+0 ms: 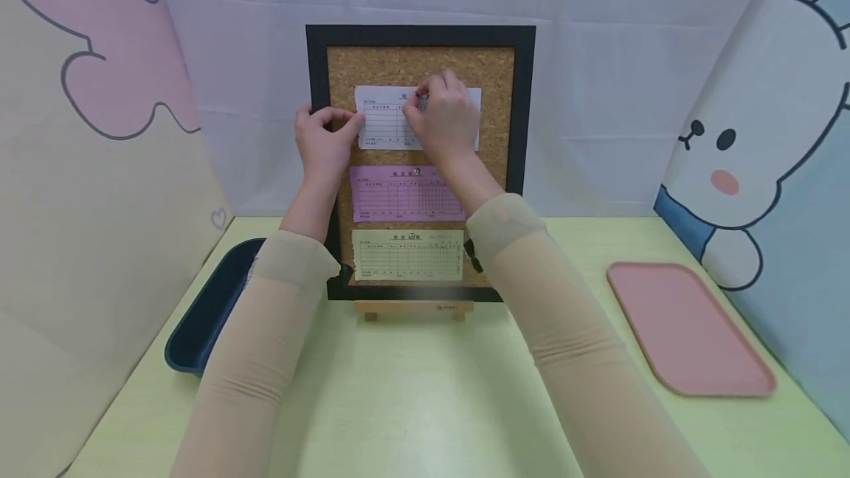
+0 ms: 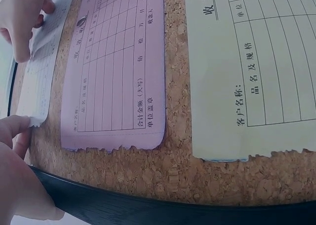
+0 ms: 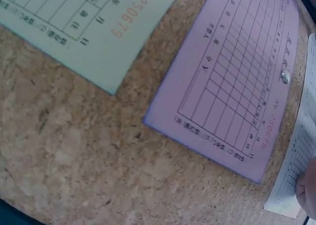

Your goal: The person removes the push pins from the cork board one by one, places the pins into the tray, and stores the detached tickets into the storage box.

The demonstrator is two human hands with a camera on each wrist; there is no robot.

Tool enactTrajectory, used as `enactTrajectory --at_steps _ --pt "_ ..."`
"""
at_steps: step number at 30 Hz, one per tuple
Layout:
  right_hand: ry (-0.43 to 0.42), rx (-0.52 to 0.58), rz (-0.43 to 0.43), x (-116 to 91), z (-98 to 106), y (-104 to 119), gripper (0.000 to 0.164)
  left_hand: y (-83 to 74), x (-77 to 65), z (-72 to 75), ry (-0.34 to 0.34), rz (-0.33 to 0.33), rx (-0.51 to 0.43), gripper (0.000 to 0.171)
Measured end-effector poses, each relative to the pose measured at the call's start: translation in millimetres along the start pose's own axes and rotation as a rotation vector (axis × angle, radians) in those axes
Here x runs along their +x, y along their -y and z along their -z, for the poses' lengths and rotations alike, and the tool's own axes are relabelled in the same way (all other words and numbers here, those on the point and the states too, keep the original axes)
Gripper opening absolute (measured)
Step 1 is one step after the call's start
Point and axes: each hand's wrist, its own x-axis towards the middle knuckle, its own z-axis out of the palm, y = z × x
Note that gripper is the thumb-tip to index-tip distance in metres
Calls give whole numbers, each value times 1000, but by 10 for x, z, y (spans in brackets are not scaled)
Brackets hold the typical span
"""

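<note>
A white receipt slip [image 1: 385, 120] lies flat against the upper cork board [image 1: 494, 161]. At the slip's left edge, my left hand [image 1: 325, 139] pinches with thumb and index finger, its other fingers beside the black frame [image 1: 521, 116]. My right hand [image 1: 451, 113] covers the slip's right half, thumb and curled fingers at its top middle; I cannot tell whether they pinch a pin there. Below is a purple receipt slip [image 1: 398, 198] with a shiny pushpin [image 1: 417, 171] at its top. Lowest on the board is a pale yellow receipt slip [image 1: 408, 260], also pinned at the top.
The board leans on a small wooden easel [image 1: 415, 307] on a pale green table [image 1: 425, 389]. To the left is a dark blue tray [image 1: 199, 330], partly behind my left sleeve. A flat pink tray [image 1: 690, 330] lies at the right. Printed cloth walls enclose the sides.
</note>
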Motion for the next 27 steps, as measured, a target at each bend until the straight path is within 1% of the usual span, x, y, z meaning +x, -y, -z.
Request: enactTrajectory --at_steps 3,6,11,15,20,27 --pt "-1 17 -47 -23 -8 -16 26 -5 1 -5 1 -1 -3 32" --pt "-21 35 -79 -38 -24 -18 28 -12 -1 -7 1 0 -3 32" --pt "-64 67 -124 -51 -40 18 26 -18 -13 -1 2 22 -3 33" --pt "-77 76 -167 -60 -57 59 23 -24 -27 11 5 24 -7 33" --pt "-97 92 -199 -68 -92 84 20 -21 -35 19 8 27 -11 33" --pt "-81 106 -215 -64 -91 72 20 -22 -28 11 8 32 -18 33"
